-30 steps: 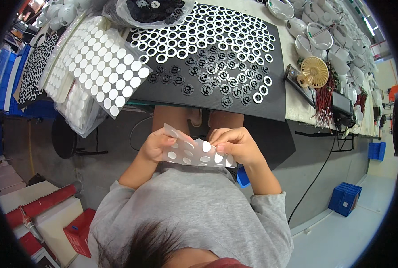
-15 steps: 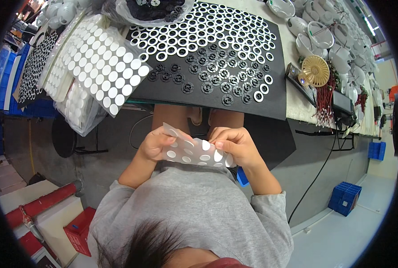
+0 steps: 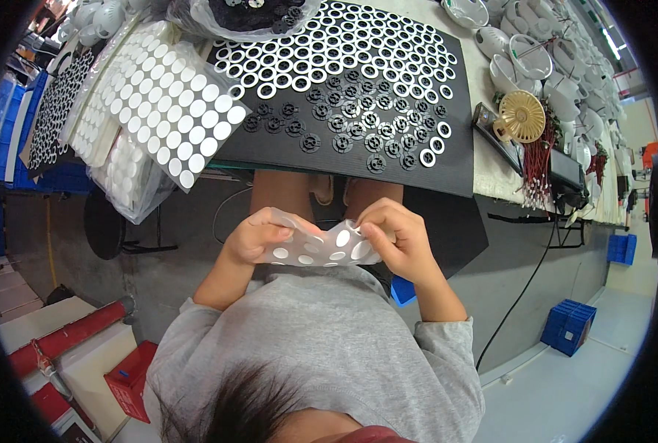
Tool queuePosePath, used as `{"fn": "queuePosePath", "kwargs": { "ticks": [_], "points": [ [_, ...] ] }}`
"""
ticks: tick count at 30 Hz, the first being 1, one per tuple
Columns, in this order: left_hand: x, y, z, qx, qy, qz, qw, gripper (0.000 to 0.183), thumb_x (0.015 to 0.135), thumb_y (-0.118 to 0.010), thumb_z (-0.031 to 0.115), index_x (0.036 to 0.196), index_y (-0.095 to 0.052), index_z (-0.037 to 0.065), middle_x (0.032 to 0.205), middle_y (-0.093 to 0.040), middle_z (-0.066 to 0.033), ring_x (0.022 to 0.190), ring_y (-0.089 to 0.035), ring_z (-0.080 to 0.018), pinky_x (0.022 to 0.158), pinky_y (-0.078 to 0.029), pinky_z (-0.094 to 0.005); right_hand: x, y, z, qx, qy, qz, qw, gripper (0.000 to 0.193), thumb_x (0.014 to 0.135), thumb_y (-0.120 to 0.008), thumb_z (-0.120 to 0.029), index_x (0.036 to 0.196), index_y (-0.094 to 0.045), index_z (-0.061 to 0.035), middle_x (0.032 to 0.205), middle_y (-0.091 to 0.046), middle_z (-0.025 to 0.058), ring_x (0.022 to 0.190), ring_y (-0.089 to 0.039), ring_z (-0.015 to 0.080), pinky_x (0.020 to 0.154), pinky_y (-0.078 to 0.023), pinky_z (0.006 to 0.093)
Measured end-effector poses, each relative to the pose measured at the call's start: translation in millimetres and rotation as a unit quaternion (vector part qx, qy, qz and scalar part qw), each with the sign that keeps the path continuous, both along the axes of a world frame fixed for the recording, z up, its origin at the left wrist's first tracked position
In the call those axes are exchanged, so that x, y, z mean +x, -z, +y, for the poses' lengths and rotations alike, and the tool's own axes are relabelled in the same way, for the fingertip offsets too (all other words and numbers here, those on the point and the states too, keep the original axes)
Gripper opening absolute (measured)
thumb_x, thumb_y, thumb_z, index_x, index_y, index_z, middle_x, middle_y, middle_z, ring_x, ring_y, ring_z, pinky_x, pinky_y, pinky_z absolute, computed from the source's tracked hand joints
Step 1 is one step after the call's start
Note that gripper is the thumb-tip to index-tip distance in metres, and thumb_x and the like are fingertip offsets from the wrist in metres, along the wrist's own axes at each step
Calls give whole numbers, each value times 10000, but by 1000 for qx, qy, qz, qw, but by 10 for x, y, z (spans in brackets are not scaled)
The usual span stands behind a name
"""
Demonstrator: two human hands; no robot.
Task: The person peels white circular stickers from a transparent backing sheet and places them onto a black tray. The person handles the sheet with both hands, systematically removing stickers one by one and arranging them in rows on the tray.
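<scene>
Above my lap I hold a translucent sheet with round white stickers [image 3: 320, 255]. My left hand [image 3: 258, 235] grips its left end between thumb and fingers. At the other end my right hand [image 3: 397, 235] pinches the upper edge, and the sheet bends there. Whether a single sticker is between those right fingertips is hidden. On the table ahead, a black board [image 3: 285, 159] carries rows of white rings with black centres [image 3: 303, 66] at the far side. Loose black round plastic parts [image 3: 341, 143] lie nearer me on that board.
Left on the table, a larger sheet of white round stickers [image 3: 165, 103] lies over plastic-bagged sheets [image 3: 126, 181]. A bag of black parts [image 3: 259, 22] stands at the back. On the right are a gold fan-like disc [image 3: 521, 117], red wires [image 3: 537, 166] and white plastic shells [image 3: 528, 57].
My right hand has lifted slightly and turned, bending the right end of the sheet upward. My left hand keeps its grip and has shifted a little to the left.
</scene>
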State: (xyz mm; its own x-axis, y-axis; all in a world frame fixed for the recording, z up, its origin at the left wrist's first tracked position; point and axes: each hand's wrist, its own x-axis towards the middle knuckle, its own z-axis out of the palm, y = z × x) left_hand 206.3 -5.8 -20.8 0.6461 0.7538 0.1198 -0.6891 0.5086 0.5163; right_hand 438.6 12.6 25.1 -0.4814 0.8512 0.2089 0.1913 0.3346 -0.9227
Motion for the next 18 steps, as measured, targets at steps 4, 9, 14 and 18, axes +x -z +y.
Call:
{"fn": "queuePosePath", "kwargs": {
  "ticks": [4, 9, 14, 18],
  "points": [
    [-58, 92, -64, -27, -39, 30, 998, 316, 814, -470, 79, 1019, -513, -158, 1023, -554, -268, 932, -578, -305, 823, -457, -371, 69, 73, 98, 28, 71, -17, 997, 49, 786, -529, -8, 750, -521, 23, 730, -538, 95, 648, -524, 176, 595, -423, 256],
    [-237, 208, -126, -65, -75, -16, 995, 303, 808, -478, 67, 1014, -522, -151, 1041, -554, -249, 941, -576, -295, 827, -458, -366, 186, 300, 357, -3, 172, -53, 984, 80, 807, -537, -50, 768, -533, 19, 642, -521, 83, 562, -478, 127, 532, -392, 237],
    [-352, 249, -185, -108, -127, -4, 986, 321, 815, -484, 86, 1059, -500, -122, 1017, -568, -220, 904, -590, -279, 796, -476, -360, 131, 319, 545, 109, 217, -176, 954, 104, 787, -584, -102, 766, -551, -6, 656, -547, 125, 533, -535, 246, 502, -417, 301],
    [-346, 260, -180, -111, -114, 11, 987, 323, 815, -488, 96, 1059, -501, -115, 1018, -569, -215, 914, -586, -270, 794, -475, -360, 86, 374, 604, 148, 232, -223, 935, 128, 775, -599, -129, 741, -541, -20, 669, -558, 128, 562, -553, 282, 500, -429, 338]
  ]
}}
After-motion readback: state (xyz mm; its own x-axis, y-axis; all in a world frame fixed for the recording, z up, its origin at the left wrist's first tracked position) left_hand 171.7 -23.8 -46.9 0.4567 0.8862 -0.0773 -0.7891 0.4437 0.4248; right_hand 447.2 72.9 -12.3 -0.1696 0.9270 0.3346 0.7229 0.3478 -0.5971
